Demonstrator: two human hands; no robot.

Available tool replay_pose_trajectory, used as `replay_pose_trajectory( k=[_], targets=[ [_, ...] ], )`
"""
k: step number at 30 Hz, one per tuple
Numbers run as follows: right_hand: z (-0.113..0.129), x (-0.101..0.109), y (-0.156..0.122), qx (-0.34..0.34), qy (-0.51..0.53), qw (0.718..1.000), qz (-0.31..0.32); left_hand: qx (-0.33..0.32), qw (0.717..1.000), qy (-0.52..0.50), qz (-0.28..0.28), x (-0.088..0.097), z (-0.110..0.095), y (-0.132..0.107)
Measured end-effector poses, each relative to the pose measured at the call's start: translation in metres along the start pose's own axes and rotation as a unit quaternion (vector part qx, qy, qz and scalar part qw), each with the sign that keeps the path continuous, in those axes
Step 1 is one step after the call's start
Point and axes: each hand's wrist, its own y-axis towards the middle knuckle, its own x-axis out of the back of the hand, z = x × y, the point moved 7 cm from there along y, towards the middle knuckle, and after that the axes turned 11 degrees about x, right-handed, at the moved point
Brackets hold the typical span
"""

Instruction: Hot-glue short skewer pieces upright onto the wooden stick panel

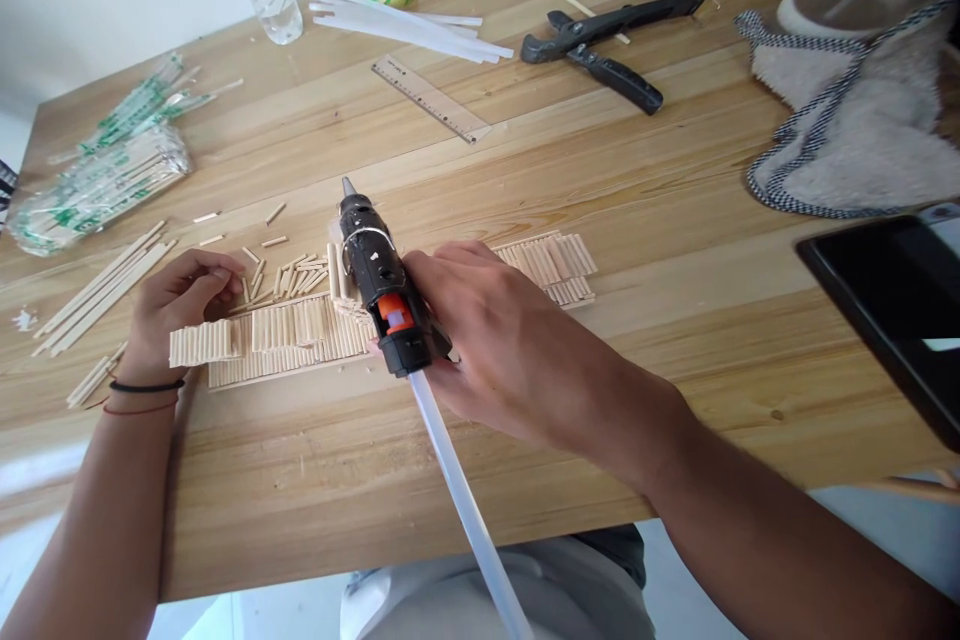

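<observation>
In the head view, the right hand (495, 330) and glue gun (379, 265) hide the middle of the stick panel (285, 358); a glue stick (459, 495) runs off the bottom edge. A ruler (431, 100) lies beyond. The right hand is wrapped around the glue gun, above the panel. The left hand (187, 292) curls beside its left end; whether it pinches anything cannot be told.

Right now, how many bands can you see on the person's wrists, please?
2. A black band circles the wrist of the left hand; a thin red band sits just beside it, toward the elbow. None shows at the right hand.
</observation>
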Motion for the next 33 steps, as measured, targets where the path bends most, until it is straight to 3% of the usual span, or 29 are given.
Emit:
replay_pose_trajectory(
  k=[33],
  targets=[
    [-0.0004,0.0021,-0.0032,-0.026,-0.032,0.999,0.002,-0.046,0.999,0.007,-0.018,0.0001,-0.001,0.0051]
  ],
)
